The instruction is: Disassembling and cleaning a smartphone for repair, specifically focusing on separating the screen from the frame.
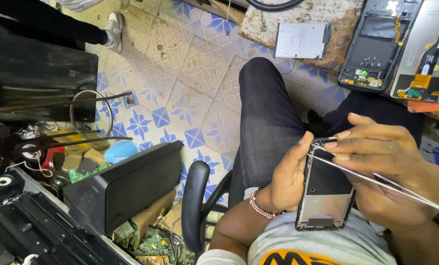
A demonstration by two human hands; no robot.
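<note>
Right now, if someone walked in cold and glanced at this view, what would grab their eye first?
Most likely the opened phone frame in the lower right, gripped by the left hand while the right hand works thin metal tweezers at its top edge. Next, the blue star-patterned floor tiles across the middle. Then two more stripped phone parts on the worn bench at the top right.

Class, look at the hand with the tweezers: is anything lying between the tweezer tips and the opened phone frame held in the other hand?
Nothing visible. The right hand holds the tweezers with their tips at the top edge of the phone frame, which the left hand grips from the side.
</note>
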